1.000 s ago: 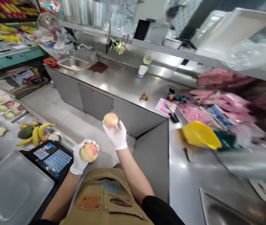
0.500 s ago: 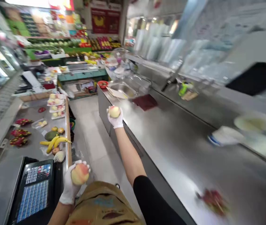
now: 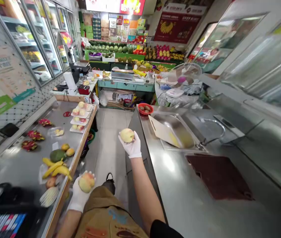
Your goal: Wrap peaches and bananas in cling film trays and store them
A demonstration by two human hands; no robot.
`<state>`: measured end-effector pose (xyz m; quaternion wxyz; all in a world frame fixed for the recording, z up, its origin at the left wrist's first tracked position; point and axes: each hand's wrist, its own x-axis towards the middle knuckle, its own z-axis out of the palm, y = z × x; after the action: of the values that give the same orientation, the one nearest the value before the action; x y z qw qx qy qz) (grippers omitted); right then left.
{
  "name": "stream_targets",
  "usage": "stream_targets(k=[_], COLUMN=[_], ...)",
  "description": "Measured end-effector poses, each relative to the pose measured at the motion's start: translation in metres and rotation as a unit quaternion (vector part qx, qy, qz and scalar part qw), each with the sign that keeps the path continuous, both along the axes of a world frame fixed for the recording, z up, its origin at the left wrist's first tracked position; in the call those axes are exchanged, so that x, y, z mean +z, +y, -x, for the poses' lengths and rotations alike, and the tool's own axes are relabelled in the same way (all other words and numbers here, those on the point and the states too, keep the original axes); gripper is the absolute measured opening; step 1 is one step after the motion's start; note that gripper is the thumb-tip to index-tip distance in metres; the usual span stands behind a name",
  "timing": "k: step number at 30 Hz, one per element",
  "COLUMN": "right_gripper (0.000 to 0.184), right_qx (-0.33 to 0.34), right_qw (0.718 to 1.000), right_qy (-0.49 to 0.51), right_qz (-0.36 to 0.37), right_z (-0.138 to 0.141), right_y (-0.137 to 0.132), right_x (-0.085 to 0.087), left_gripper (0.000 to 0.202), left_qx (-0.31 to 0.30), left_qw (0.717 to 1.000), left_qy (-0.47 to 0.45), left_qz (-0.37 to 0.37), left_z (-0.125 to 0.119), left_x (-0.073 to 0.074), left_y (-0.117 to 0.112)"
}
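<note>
White gloves cover both my hands. My left hand (image 3: 77,195), low in the view beside my brown apron (image 3: 108,211), is closed round a peach (image 3: 86,182) with a red blush. Stretched out over the aisle, my right hand (image 3: 133,147) cups a paler yellow peach (image 3: 127,135) in its fingers. To the right of that hand, a tan cutting board (image 3: 161,130) leans across the edge of the steel sink (image 3: 177,125). A dark red cutting board (image 3: 220,177) lies flat on the steel counter (image 3: 180,205).
The left table holds bananas (image 3: 56,168), a green mango-like fruit (image 3: 58,155), dragon fruits (image 3: 35,135) and several wrapped trays (image 3: 79,120). A red bowl (image 3: 145,109) of brown fruit stands at the right counter's far corner. Between them runs a tiled floor (image 3: 107,132).
My view has swung right to left and moved forward along the aisle; the sink and red cutting board are nearer. Both hands still hold their peaches.
</note>
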<state>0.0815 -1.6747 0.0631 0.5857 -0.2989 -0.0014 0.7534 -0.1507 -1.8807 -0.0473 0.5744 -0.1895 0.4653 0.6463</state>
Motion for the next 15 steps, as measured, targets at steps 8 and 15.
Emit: stream_targets(k=[8,15], right_gripper=[0.039,0.055], right_qx=[-0.107,0.026], right_qw=[0.969,0.984], right_qy=[0.014,0.045], right_qz=[-0.220,-0.172], right_z=[-0.027,-0.063], right_y=[0.208,0.333], right_x=[0.114,0.027], left_gripper=[0.014,0.017], left_qx=[-0.134,-0.095], left_qw=[0.975,0.980], left_qy=[-0.065,-0.128], left_qz=[-0.166,-0.116], left_z=[-0.053,-0.053], left_x=[0.120,0.076], left_y=[0.291,0.426])
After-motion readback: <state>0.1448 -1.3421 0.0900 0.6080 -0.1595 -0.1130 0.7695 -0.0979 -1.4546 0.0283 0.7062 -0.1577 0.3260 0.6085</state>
